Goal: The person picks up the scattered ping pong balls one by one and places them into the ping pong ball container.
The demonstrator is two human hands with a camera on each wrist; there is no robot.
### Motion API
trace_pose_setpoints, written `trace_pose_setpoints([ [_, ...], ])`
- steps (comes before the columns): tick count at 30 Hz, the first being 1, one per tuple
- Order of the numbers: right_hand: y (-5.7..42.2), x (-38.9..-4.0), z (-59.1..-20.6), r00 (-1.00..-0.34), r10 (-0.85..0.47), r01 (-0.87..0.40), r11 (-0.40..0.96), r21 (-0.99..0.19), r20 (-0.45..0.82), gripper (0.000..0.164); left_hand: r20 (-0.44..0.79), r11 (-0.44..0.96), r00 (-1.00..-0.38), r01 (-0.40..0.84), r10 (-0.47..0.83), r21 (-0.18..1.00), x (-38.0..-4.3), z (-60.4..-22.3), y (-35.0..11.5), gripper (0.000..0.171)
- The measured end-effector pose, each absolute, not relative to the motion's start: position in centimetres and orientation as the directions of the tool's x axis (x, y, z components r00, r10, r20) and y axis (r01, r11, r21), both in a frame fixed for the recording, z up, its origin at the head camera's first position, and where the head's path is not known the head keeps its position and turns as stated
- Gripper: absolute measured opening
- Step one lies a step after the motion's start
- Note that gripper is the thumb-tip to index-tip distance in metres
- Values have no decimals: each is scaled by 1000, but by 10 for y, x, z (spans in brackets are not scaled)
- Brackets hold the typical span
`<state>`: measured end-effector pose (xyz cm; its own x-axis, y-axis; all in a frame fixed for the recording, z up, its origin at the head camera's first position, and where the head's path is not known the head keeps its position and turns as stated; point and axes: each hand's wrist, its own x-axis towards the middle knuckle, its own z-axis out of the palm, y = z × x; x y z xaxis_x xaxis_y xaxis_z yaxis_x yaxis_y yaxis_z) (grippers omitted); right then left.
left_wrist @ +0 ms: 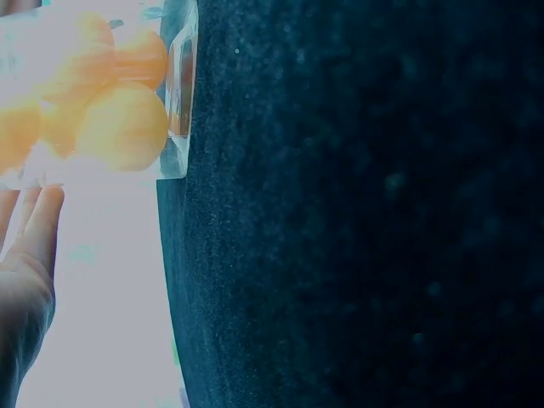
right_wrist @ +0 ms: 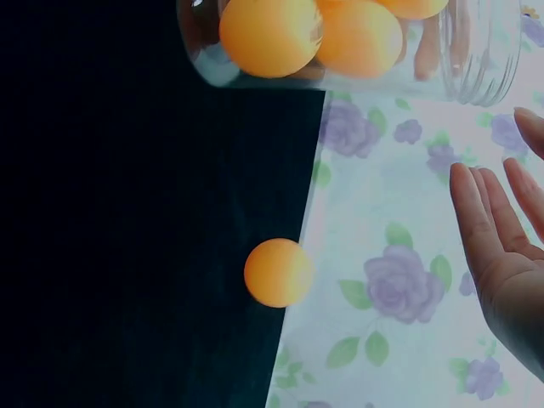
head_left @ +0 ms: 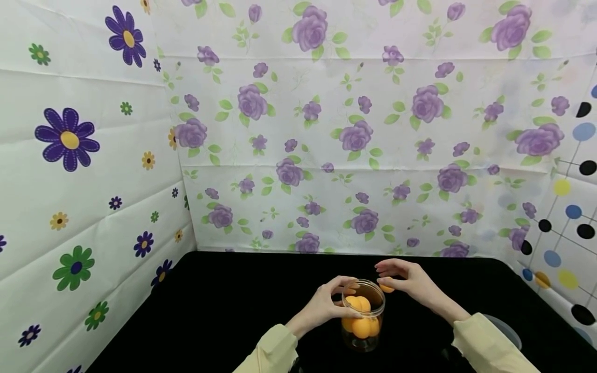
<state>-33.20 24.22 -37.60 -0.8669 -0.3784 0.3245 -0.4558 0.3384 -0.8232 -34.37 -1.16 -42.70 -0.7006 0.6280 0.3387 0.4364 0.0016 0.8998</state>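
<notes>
A clear plastic jar (head_left: pixel 364 339) without a lid stands upright on the black tabletop, with several orange balls (head_left: pixel 366 327) inside. My left hand (head_left: pixel 326 303) grips it near the mouth, thumb at the front and fingers round the far side. My right hand (head_left: pixel 412 282) is raised to the right of the jar's rim, fingers extended and holding nothing. One loose orange ball (right_wrist: pixel 279 273) lies on the table beyond that hand; from the head it shows partly behind the fingers. In the left wrist view, fingertips (left_wrist: pixel 47 208) meet the side of the jar.
A translucent round dish-like thing (head_left: pixel 506 331) lies at the right, partly hidden by the right sleeve (head_left: pixel 489 344). Flower-printed sheets (head_left: pixel 289 171) stand behind and to the left of the black table (head_left: pixel 224 295); a dotted one (head_left: pixel 564 233) is on the right.
</notes>
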Motion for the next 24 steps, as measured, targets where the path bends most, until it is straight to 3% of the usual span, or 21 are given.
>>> trace_pose_setpoints([
  [14,255,-336,-382,-878,-364,-447,387,-807,312,42,354,11,-701,459,618,888,-342,-426,-12,54],
  [24,264,-346,-394,-904,-316,-420,540,-729,287,40,343,22,-706,452,619,892,-343,-427,-11,54],
])
